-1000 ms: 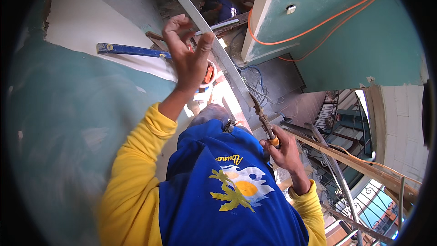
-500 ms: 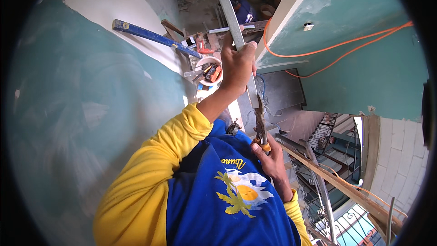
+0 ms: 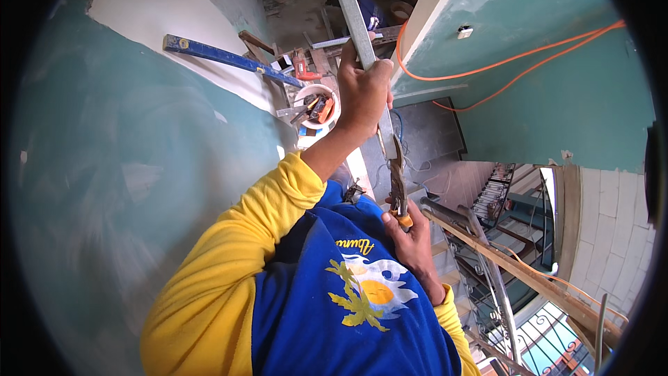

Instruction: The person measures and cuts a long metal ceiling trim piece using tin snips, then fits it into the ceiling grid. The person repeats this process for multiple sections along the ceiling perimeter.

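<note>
Your left hand [image 3: 365, 94] is wrapped around a long galvanized metal strip [image 3: 346, 3], its grip closed on it partway along. The strip slants from the top of the view down past your wrist, and its near end comes to the blades of the tin snips [image 3: 397, 179]. Your right hand [image 3: 414, 240] has its grip closed around the yellow-orange handles of those snips, which point up and away from you — whether the blades are shut on the metal, you cannot tell from here.

Left of your left forearm, a white bucket [image 3: 315, 89] holds a jumble of hand tools [image 3: 322, 106]. Just beyond it lies a red power drill [image 3: 302, 68], and a blue spirit level [image 3: 229, 58] slants in from the left — its lower end near the bucket. An orange cord [image 3: 511, 58] loops across the green wall [image 3: 557, 108] on your right.
</note>
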Demonstrator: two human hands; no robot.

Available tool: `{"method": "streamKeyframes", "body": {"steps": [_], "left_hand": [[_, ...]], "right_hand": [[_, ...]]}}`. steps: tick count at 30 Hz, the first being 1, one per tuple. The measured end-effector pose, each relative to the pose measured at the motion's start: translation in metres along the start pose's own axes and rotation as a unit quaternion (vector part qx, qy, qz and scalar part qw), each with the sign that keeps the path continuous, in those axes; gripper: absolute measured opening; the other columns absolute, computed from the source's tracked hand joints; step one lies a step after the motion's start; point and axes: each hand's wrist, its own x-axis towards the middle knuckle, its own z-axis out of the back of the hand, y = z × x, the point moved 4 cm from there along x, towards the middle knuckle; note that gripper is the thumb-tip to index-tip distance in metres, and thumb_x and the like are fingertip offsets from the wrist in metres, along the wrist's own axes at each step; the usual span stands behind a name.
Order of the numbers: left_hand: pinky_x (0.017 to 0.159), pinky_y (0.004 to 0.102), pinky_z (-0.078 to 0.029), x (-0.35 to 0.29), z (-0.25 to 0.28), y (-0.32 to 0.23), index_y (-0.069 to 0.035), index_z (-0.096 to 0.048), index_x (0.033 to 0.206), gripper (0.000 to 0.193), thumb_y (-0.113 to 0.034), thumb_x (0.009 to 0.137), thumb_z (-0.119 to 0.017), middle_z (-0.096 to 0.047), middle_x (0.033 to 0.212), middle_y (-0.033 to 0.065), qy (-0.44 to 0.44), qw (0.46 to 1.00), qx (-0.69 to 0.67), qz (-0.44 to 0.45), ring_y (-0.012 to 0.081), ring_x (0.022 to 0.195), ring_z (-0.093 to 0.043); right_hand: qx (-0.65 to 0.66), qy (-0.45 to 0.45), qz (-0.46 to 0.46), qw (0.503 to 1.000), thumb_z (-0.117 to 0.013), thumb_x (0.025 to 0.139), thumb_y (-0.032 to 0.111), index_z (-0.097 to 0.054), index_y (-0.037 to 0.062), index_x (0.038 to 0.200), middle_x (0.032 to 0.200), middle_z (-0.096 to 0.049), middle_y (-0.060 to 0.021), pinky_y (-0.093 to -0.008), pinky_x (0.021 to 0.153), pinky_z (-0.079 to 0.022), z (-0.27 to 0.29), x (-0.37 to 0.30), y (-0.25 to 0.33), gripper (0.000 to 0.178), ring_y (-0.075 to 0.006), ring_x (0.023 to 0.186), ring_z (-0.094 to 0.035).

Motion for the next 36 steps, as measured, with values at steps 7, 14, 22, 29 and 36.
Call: {"method": "streamKeyframes", "body": {"steps": [7,14,22,29,36], "left_hand": [[0.040,0.0288,-0.043,0.004,-0.005,0.000,-0.002,-0.049,0.141,0.051,-0.003,0.093,-0.064,-0.055,0.070,0.0015,0.020,1.000,-0.005,0.001,0.0091,0.046,-0.047],[0.040,0.0291,-0.043,0.018,-0.009,-0.004,-0.002,-0.051,0.140,0.048,-0.007,0.096,-0.069,-0.054,0.069,0.0010,0.049,0.999,-0.002,0.019,0.0089,0.046,-0.047],[0.042,0.0296,-0.043,0.019,-0.016,-0.005,-0.003,-0.050,0.143,0.080,-0.073,0.105,-0.049,-0.050,0.070,0.0001,0.093,0.995,0.015,0.032,0.0112,0.048,-0.050],[0.052,0.0321,-0.048,0.059,0.011,-0.024,-0.006,-0.047,0.146,0.069,-0.061,0.106,-0.060,-0.050,0.074,0.0015,0.052,0.997,-0.048,0.041,0.0146,0.056,-0.054],[0.057,0.0363,-0.052,0.050,0.010,-0.031,-0.018,-0.047,0.115,0.042,-0.045,0.101,-0.076,-0.057,0.092,0.0039,0.028,0.990,-0.102,0.090,0.0177,0.069,-0.060]], "right_hand": [[-0.013,-0.046,0.006,0.999,-0.081,0.096,0.019,-0.071,-0.0003,0.119,0.091,-0.074,-0.0113,-0.0340,0.081,-0.054,-0.004,0.003,-0.007,0.032,-0.0140,0.083,-0.065],[-0.034,-0.027,0.052,0.998,-0.080,0.098,0.022,-0.066,0.0011,0.127,0.092,-0.069,-0.0085,-0.0326,0.083,-0.052,-0.004,0.014,0.010,0.039,-0.0134,0.087,-0.062],[0.203,0.157,-0.036,0.966,-0.077,0.100,0.033,-0.062,0.0015,0.136,0.104,-0.065,-0.0010,-0.0360,0.093,-0.050,0.013,0.006,-0.020,0.050,-0.0182,0.100,-0.061],[-0.085,0.028,0.067,0.994,-0.082,0.094,0.033,-0.056,-0.0004,0.149,0.113,-0.067,-0.0167,-0.0423,0.099,-0.050,0.016,-0.003,-0.013,0.069,-0.0328,0.110,-0.065],[-0.138,-0.041,0.098,0.985,-0.083,0.092,0.031,-0.053,-0.0016,0.151,0.121,-0.066,-0.0213,-0.0438,0.098,-0.052,0.008,0.008,0.005,0.074,-0.0369,0.112,-0.067]]}}
